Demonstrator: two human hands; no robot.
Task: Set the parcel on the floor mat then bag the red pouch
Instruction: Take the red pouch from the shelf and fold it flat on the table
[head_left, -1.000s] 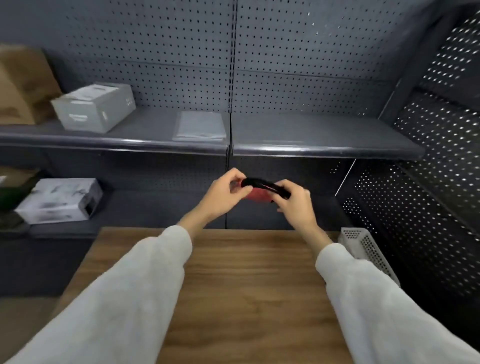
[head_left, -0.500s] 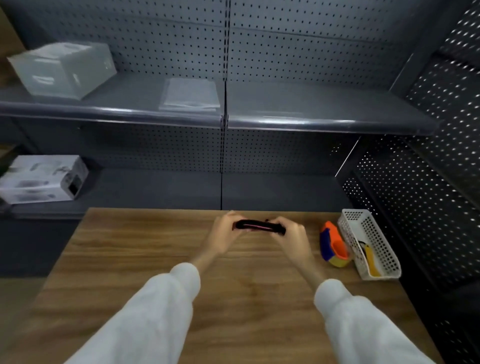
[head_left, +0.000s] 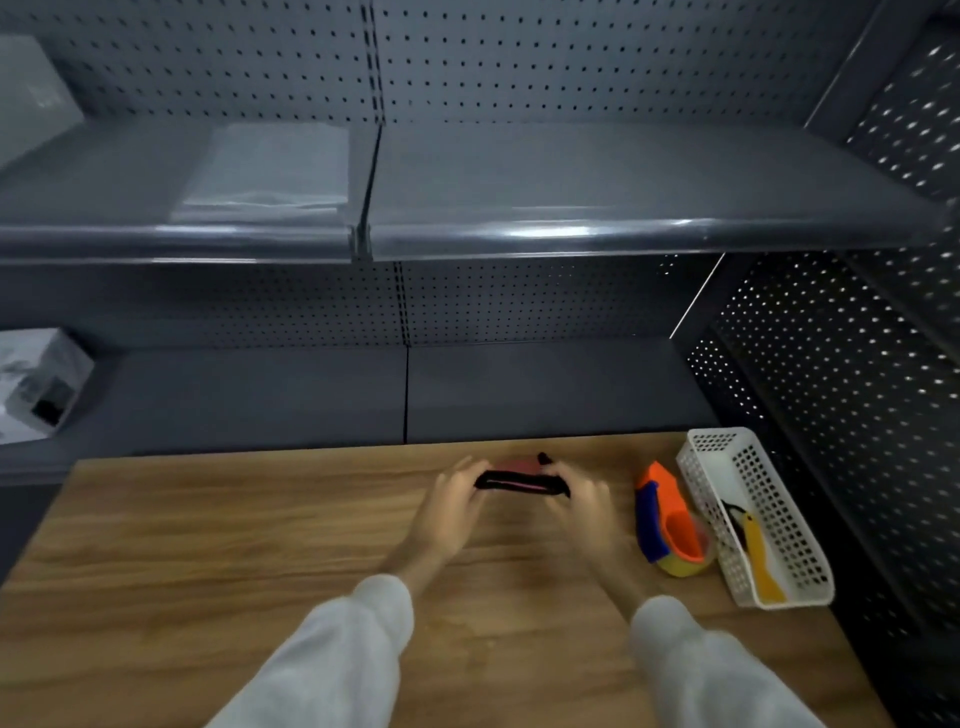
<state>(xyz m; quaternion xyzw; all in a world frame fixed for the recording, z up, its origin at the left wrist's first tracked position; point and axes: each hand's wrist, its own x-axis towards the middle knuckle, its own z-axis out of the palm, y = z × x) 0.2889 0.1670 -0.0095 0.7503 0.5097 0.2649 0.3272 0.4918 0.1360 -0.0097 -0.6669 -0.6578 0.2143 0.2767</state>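
While both arms in pale grey sleeves reach forward over the brown wood-grain table (head_left: 208, 525), the left hand (head_left: 449, 506) and right hand (head_left: 584, 501) grip the two ends of the small red pouch with a black zip edge (head_left: 519, 479), fingers curled closed around it, near the table's far edge. To the right, well apart from the hands, stands an orange, blue and yellow plastic object (head_left: 667, 525), just beside a white perforated plastic basket (head_left: 795, 530) holding a yellow-handled tool (head_left: 761, 558). A flat clear plastic bag (head_left: 270, 171) lies on the grey metal shelf (head_left: 597, 228) above.
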